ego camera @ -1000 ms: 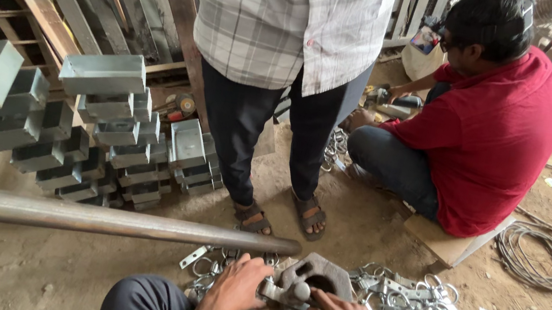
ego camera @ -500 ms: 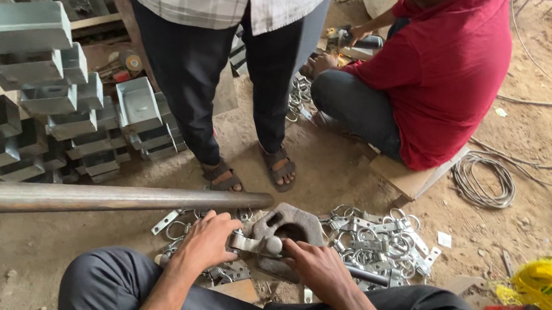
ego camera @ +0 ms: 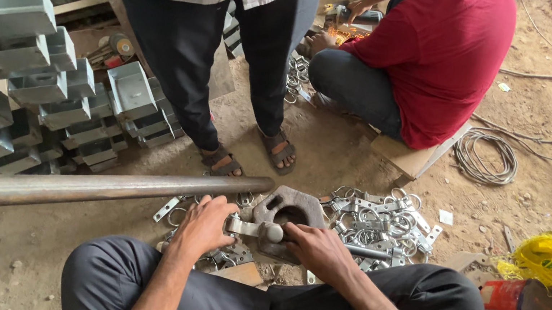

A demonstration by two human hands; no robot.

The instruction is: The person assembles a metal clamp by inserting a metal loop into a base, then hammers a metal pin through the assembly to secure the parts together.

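Steel clamp piece (ego camera: 247, 228) sits pinched in both grips, left hand (ego camera: 201, 226) and right hand (ego camera: 317, 250).

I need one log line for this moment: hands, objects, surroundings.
left hand: on metal clamp | right hand: on heavy metal block | near: long pipe, pile of ring clamps
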